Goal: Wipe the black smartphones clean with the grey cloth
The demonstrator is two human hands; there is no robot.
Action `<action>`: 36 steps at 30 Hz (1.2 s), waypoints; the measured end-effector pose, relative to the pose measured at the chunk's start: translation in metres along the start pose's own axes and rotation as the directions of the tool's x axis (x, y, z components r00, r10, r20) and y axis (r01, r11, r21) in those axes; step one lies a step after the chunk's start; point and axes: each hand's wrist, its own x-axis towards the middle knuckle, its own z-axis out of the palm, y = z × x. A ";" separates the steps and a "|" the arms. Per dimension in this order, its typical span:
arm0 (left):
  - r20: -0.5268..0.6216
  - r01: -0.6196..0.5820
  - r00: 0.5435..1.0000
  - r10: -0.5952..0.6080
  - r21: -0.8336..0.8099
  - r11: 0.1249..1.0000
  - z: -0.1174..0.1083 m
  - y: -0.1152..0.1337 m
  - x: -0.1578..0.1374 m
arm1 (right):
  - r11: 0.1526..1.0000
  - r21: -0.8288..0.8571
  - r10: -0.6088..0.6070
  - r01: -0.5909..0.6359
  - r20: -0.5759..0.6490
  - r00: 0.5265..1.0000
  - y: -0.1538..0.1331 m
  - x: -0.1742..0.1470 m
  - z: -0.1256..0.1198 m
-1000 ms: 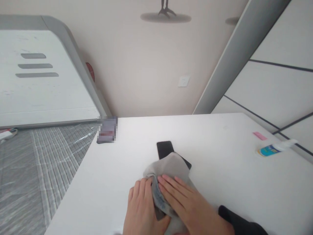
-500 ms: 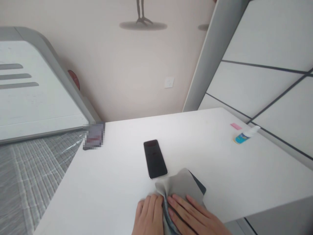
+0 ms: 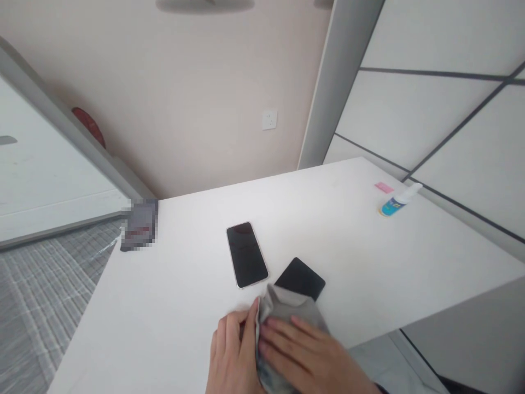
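A grey cloth [image 3: 287, 302] lies folded over a thin, dark flat device [image 3: 301, 278] at the table's near side. Only the device's far end shows; the cloth and hands hide the rest. My left hand [image 3: 235, 350] is closed at the left side of the cloth-covered device, thumb along the cloth's edge. Fingers together, my right hand [image 3: 299, 350] presses the cloth down onto the device. A smartphone [image 3: 247, 254] with a black screen and clear case lies just beyond, apart from both hands.
On the white table [image 3: 184, 306], a small white-and-blue bottle [image 3: 396, 203] lies tilted at the far right, near a pink slip [image 3: 384, 187]. A blurred dark item [image 3: 140, 223] sits at the far left corner. Behind are a wall and a socket [image 3: 269, 120].
The cloth and both hands have drawn back toward me, baring more of the dark device's far end. My left thumb now lies along the cloth's edge. The view has shifted.
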 end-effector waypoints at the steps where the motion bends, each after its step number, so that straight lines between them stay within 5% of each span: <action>1: -0.001 -0.011 1.000 0.011 -0.006 1.000 0.000 0.000 -0.001 | 0.996 0.013 0.083 -0.083 0.025 0.996 0.001 0.001 -0.002; 4: 0.022 -0.020 1.000 0.021 -0.032 0.999 -0.002 0.002 -0.003 | 0.976 -0.020 0.216 -0.216 0.013 0.976 0.005 0.001 -0.006; 8: 0.021 0.008 1.000 -0.008 -0.039 0.999 -0.003 0.005 -0.003 | 0.996 -0.014 0.087 -0.086 0.014 0.996 0.007 0.000 -0.005; 12: -0.086 0.006 0.996 -0.010 -0.036 0.999 -0.006 0.011 0.000 | 0.956 -0.041 0.293 -0.292 0.027 0.956 0.012 0.001 -0.007; 16: -0.139 0.005 0.990 -0.008 -0.018 1.000 -0.010 0.017 0.003 | 0.988 0.061 0.138 -0.143 0.087 0.987 0.004 0.002 -0.007; 21: -0.134 0.026 0.990 -0.034 -0.065 0.998 -0.013 0.018 0.004 | 0.948 0.023 0.315 -0.317 0.066 0.947 0.000 0.005 -0.006; 25: -0.124 0.013 0.992 -0.019 -0.055 0.998 -0.013 0.018 0.005 | 0.987 0.084 0.127 -0.135 0.097 0.987 0.001 0.008 -0.009; 29: -0.135 0.056 0.989 -0.067 -0.086 0.995 -0.016 0.023 0.008 | 0.958 -0.003 0.286 -0.286 0.048 0.957 0.006 0.008 -0.014; 33: -0.127 0.049 0.990 -0.058 -0.072 0.996 -0.019 0.025 0.008 | 0.991 0.062 0.114 -0.118 0.052 0.992 0.003 0.006 -0.012; 36: -0.116 0.065 0.990 -0.075 -0.087 0.994 -0.020 0.025 0.008 | 0.970 0.050 0.236 -0.240 0.069 0.969 0.008 0.005 -0.013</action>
